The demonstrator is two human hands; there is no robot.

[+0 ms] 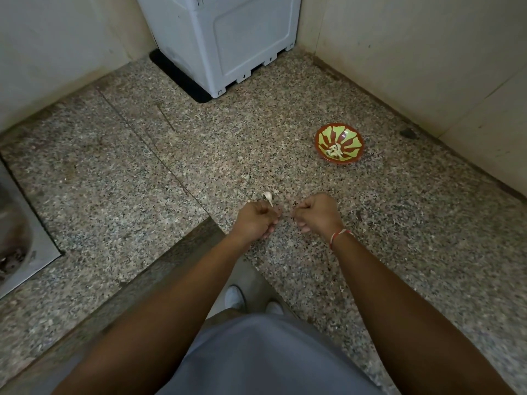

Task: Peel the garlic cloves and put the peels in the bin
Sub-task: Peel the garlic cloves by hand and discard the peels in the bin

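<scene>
Both hands hover close over the worktop (142,155). Left hand (255,220) pinches a clove (268,197), tip pointing to 11 o'clock. Right hand (318,213), at its 3 o'clock, is curled; contents hidden. Bowl (338,143) at 1 o'clock.

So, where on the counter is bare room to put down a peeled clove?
Bare speckled granite counter lies between the grey plastic appliance and the left hand, also between the red-and-green patterned bowl and the right hand. It is crowded between both hands, around the garlic clove.
</scene>
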